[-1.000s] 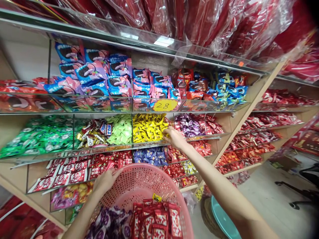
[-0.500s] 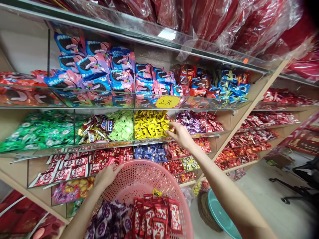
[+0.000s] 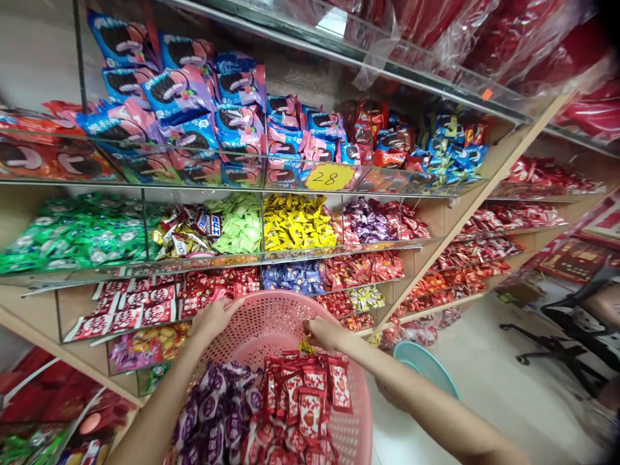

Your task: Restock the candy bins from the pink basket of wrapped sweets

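A pink perforated basket [image 3: 356, 394] holds purple-wrapped candies [image 3: 213, 413] on its left side and red-wrapped candies [image 3: 310, 400] on its right. My left hand [image 3: 213, 320] grips the basket's rim at the upper left, fingers closed over it. Inside the far right part of the basket, my right hand [image 3: 322, 332] is closed, fingers pointing down, with yellow-wrapped candy [image 3: 306, 347] at its fingertips. Beyond the basket, yellow candies [image 3: 298, 223] fill a shelf compartment, between pale green candies [image 3: 237, 223] and purple ones [image 3: 365, 219].
Glass-fronted shelves [image 3: 217, 261] of packaged sweets stretch across the front. A yellow price tag [image 3: 329, 176] reads 28. On the floor to the right are a teal basin [image 3: 431, 368] and a black wheeled chair [image 3: 557, 349]; part of a person shows at the right edge.
My right hand has moved from the shelf's yellow candies down into the basket, with yellow candy at its fingertips. My left hand stays on the rim. The view has tilted down slightly.
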Motion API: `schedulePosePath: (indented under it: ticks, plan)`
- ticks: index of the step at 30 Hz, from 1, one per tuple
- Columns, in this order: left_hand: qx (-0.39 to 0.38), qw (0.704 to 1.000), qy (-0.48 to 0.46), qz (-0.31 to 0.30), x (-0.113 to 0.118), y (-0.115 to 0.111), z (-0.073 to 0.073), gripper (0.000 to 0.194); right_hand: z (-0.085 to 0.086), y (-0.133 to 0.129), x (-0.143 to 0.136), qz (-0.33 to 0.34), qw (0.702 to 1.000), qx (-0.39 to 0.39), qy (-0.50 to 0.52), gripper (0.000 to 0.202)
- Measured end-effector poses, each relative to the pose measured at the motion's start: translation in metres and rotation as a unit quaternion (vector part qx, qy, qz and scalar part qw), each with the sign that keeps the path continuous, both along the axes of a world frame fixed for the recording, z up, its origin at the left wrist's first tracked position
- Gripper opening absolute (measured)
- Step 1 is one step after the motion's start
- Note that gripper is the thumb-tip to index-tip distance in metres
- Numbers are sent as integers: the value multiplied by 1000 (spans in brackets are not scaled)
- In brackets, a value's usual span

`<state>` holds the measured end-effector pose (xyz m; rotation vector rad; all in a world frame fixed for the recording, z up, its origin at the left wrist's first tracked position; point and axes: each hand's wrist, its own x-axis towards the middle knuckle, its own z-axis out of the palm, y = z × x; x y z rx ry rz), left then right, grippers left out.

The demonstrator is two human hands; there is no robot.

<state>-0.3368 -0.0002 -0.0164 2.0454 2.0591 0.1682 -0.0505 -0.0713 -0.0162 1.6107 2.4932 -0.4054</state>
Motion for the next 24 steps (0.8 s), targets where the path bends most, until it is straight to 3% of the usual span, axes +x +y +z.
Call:
schedulePosePath:
  ticks: [4, 8, 13, 18, 24]
  plan:
    - [-6, 1000, -2, -2, 0, 1, 1, 60, -3, 1, -5, -21, 999, -10, -30, 21]
    - [-4, 1000, -9, -9, -1, 4, 1, 61, 12, -2, -7, -35, 999, 16, -31, 25]
    - [3, 1000, -12, -10, -2, 5, 1, 58, 61, -2, -2, -48, 989, 134, 45, 22]
    - [3, 1000, -1, -15, -2, 4, 4, 60, 112, 15, 10, -101, 950, 257, 146, 23]
    - [7, 1000, 8, -15, -1, 4, 8, 64, 147, 59, 24, -119, 913, 342, 189, 20]
